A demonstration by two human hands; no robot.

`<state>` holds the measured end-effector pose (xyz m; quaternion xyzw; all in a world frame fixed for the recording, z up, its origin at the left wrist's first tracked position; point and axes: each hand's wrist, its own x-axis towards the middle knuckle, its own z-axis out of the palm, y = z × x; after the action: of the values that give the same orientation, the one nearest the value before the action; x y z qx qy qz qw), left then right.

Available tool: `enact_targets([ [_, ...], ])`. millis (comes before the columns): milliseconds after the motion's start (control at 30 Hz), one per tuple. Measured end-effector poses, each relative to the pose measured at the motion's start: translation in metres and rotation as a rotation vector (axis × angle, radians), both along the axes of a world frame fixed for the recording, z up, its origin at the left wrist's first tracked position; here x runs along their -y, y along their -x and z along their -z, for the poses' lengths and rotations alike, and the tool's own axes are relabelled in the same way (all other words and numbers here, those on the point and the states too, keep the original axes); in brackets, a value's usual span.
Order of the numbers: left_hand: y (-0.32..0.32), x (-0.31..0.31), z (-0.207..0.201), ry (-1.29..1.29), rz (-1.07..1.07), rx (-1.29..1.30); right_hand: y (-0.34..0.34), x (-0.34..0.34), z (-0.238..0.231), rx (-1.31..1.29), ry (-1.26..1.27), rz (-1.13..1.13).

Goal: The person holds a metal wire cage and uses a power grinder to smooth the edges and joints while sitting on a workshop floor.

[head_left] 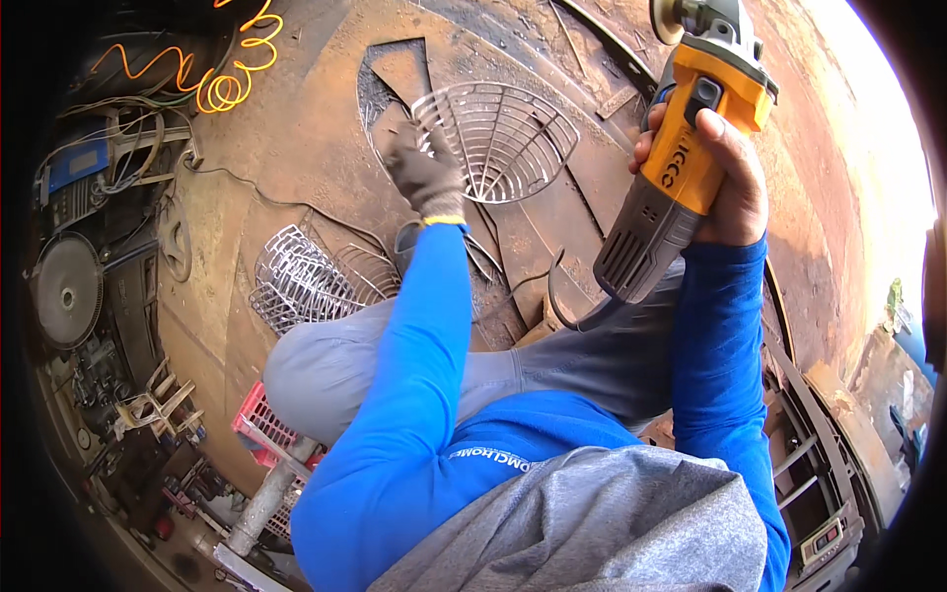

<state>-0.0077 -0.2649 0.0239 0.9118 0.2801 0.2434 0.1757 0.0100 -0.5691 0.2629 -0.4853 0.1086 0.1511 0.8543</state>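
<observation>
A person in blue sleeves looks down over their own knees at a rusty metal floor. The left hand, in a grey glove, reaches forward with the arm nearly straight, and its fingers are closed on the near rim of a round wire guard, holding it tilted up off the floor at about 12 o'clock from the body. The bare right hand is raised at about 2 o'clock, elbow bent, and is wrapped tightly around the body of a yellow angle grinder. The grinder points up and away, its head near the top edge, its cord end toward the knees; it is apart from the guard.

A stack of similar wire guards lies on the floor at 10 o'clock, just beside the left knee. An orange coiled hose lies at 11 o'clock, well apart. A red crate sits at 8 o'clock by a metal pipe. Machines and clutter crowd the left edge; flat bars line the right.
</observation>
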Motion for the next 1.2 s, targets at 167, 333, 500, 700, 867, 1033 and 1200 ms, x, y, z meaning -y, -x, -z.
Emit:
enact_targets([
  [167, -0.06, -0.053, -0.031, 0.274, -0.094, -0.246, 0.0, -0.014, 0.001, -0.066, 0.098, -0.112],
  [333, -0.154, -0.057, -0.04, -0.046, 0.555, -0.664, 0.002, -0.032, 0.004, -0.124, 0.034, -0.092],
  [500, -0.189, -0.006, -0.035, -0.421, 1.169, -0.764, -0.003, -0.045, 0.004, -0.177, 0.016, -0.025],
  [700, -0.224, 0.043, -0.013, -0.425, 1.282, -0.979, -0.014, -0.041, -0.001, -0.208, 0.067, 0.021],
  [867, -0.245, 0.039, -0.001, -0.331, 1.403, -1.087, -0.016, -0.03, 0.0, -0.198, -0.01, 0.144],
  [1033, -0.224, -0.035, -0.031, -0.039, 1.075, -1.372, -0.009, -0.018, 0.006, -0.132, -0.081, 0.115],
  [1200, -0.18, -0.098, -0.036, 0.362, 0.744, -1.436, -0.008, -0.021, 0.015, -0.091, -0.068, 0.019],
])
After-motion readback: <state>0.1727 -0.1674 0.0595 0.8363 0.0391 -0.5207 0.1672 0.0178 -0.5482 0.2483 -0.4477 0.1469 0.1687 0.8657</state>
